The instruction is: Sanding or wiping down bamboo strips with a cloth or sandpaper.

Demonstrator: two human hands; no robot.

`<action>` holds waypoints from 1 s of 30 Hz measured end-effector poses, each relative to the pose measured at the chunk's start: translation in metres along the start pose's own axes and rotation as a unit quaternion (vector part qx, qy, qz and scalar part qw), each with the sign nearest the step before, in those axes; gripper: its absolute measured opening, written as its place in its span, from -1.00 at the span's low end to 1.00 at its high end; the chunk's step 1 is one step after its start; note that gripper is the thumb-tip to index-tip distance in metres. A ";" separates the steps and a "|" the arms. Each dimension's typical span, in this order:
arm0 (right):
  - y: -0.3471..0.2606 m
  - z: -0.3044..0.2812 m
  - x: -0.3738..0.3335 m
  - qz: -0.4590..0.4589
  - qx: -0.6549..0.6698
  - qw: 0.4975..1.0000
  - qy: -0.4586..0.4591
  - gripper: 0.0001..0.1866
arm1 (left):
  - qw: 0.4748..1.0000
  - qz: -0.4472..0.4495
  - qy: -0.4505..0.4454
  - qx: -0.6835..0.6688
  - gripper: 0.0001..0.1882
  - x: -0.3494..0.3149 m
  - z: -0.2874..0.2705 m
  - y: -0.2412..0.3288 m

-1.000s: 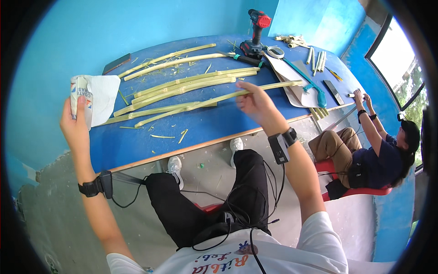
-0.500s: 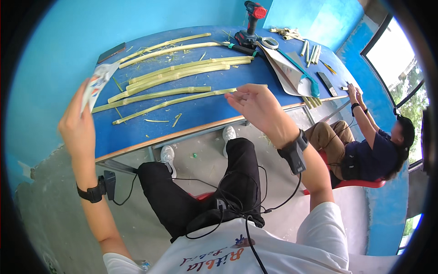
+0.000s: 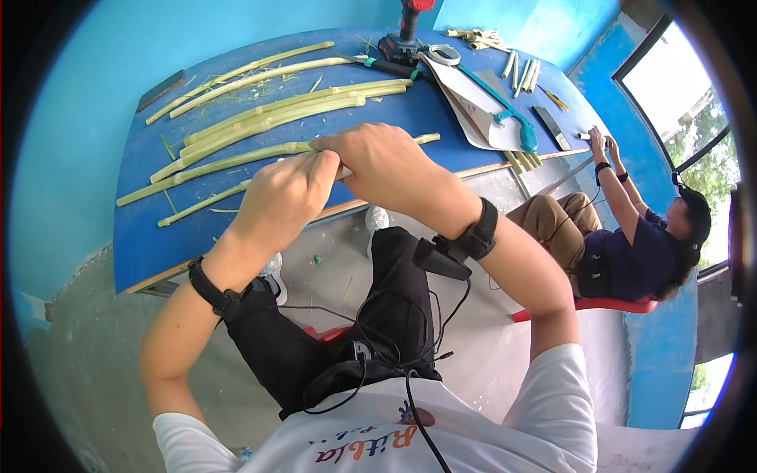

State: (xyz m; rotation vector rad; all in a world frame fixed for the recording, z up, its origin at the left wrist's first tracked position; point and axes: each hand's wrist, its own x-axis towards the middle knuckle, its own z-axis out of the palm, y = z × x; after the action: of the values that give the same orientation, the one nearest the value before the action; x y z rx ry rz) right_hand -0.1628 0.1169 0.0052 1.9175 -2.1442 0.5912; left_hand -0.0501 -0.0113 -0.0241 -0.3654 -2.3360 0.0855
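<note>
My left hand (image 3: 285, 189) and my right hand (image 3: 380, 162) meet in front of the blue table (image 3: 146, 256), both closed with the knuckles up. A pale sliver (image 3: 344, 173) shows between them; my left hand is closed around the white printed packet seen in it earlier, now almost wholly hidden. What my right fingers grip is out of sight. Just beyond the hands lies a thin bamboo strip (image 3: 206, 205), partly covered by them. Behind it is a longer bamboo piece (image 3: 225, 163), and further back a group of split bamboo lengths (image 3: 272, 118).
A red and black cordless drill (image 3: 404, 38) stands at the back. Right of it lie a tape roll (image 3: 443, 55), a teal-framed saw (image 3: 497, 98), white sheets (image 3: 465, 102) and short bamboo tubes (image 3: 524, 75). A seated co-worker (image 3: 631, 244) works at the right end. Dark cables (image 3: 394, 315) cross my lap.
My hands were apart; the left has swung right and the right has moved left, so they now meet, closed. The packet has gone almost out of sight. The view has shifted slightly.
</note>
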 end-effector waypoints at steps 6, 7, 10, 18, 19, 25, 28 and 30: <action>0.033 -0.005 -0.023 0.067 -0.044 0.997 0.014 -0.39 | 0.983 -0.151 -0.053 -0.094 -0.63 -0.007 -0.030 -0.025; 0.042 -0.006 -0.029 0.061 -0.017 0.995 0.078 -0.34 | 0.978 -0.163 -0.097 -0.090 -0.63 -0.013 -0.035 -0.034; 0.055 -0.017 -0.044 0.024 -0.054 0.967 0.250 -0.36 | 0.954 -0.175 -0.210 -0.122 -0.72 -0.023 -0.032 -0.049; 0.066 0.032 -0.050 0.059 -0.057 0.995 0.065 -0.31 | 0.959 -0.146 -0.210 -0.122 -0.83 -0.006 -0.014 -0.077; 0.073 0.031 -0.047 0.041 -0.064 0.995 0.067 -0.35 | 0.953 -0.168 -0.207 -0.145 -0.84 -0.004 -0.017 -0.075; 0.083 0.011 0.005 0.068 -0.066 0.994 -0.058 -0.41 | 0.927 -0.253 -0.205 -0.184 -0.85 -0.014 -0.019 -0.092; 0.092 0.010 0.034 0.002 -0.053 0.999 -0.002 -0.47 | 0.942 -0.224 -0.183 -0.167 -0.86 -0.016 -0.012 -0.098; 0.087 0.004 0.052 -0.010 -0.011 0.999 0.030 -0.47 | 0.950 -0.208 -0.180 -0.144 -0.88 -0.013 -0.011 -0.095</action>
State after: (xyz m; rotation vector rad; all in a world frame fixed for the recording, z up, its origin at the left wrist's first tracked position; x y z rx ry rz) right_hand -0.2552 0.0750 0.0091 1.8832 -2.0825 0.6111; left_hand -0.0559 -0.1068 -0.0087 0.0166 -2.7440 -0.4314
